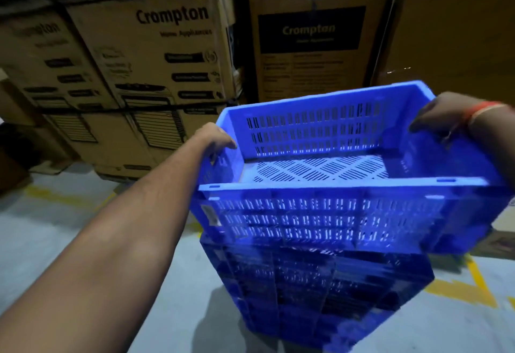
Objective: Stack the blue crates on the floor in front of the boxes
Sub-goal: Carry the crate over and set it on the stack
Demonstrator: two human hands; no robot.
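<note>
crate: top crate [328, 213] is blue, slotted walls and base, empty, open side up. Held over the stack [320, 297], not yet seated as far as I can tell — blur hides the seam between them.
stack: more blue crates on the floor [55, 241], count unclear, dark and blurred. Stands just in front of the boxes [156, 54].
L hand: left hand [220, 138] grasps the crate's left short wall at the rim, fingers curled over into the inside.
R hand: right hand [443, 118] grips the right short wall at the rim, fingers hooked over the top edge. Red/orange band on wrist.
long axis: crate's runs left–right across the body, hands at its two ends. The stack's looks turned a bit against it — its near right corner shows out from under the crate's near wall, and the crate overhangs to the right.
tilt: right end sits higher than left in view, so prob. not level.
nearer hand: about equal reach, both on the far half of the end walls.
next (judgement): twist crate to match the stack's axis, shift it left, level, then lower so the rims meet.
risk: if set down skewed, one corner rides on the rim & the crate rocks.
</note>
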